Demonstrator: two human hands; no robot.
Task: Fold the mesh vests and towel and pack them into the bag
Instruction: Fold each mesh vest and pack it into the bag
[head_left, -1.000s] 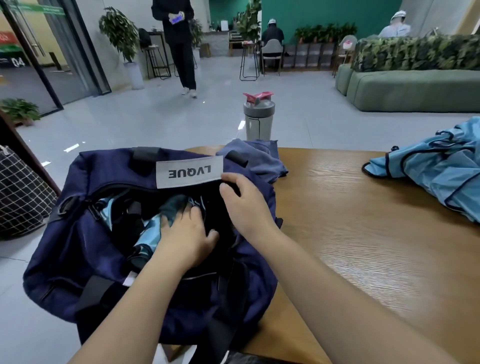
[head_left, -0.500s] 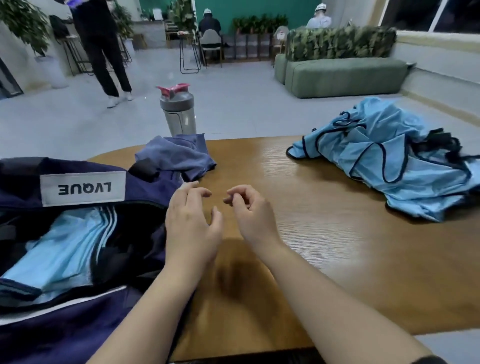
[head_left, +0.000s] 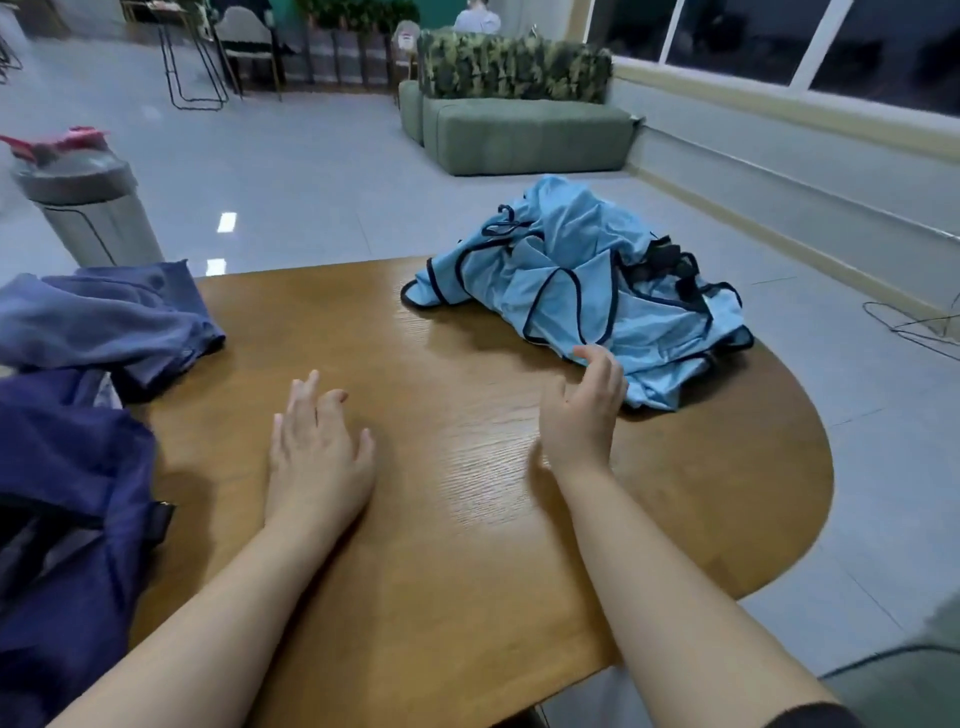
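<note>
Presently both hands are over the wooden desk (head_left: 467, 545) and hold nothing. Left hand (head_left: 317, 457) sits near frame centre, palm down, fingers loosely spread; whether it rests on the surface or hovers just above cannot be told. Right hand (head_left: 584, 415) is at about 2 o'clock from the left one, fingers relaxed and slightly parted, its fingertips (head_left: 589, 353) at the near edge of the pile of mesh vests (head_left: 582, 280); actual contact cannot be confirmed.

Vests: light blue with dark trim, heaped unfolded toward 1 o'clock on the desk. The number of vests in the heap cannot be made out; dark straps show at its right side.

Bag (head_left: 67, 493): navy, at 9 o'clock, cut off by the left frame edge. Its opening and contents are not visible.

Towel (head_left: 109, 317): a crumpled blue-grey cloth at 10 o'clock, partly cut off at the left and touching the bag.

Bottle (head_left: 88, 208): grey with a red-pink lid, at 11 o'clock behind the towel, blurred, its base hidden.

Green sofa (head_left: 524, 135) stands on the floor at 12 o'clock.
</note>
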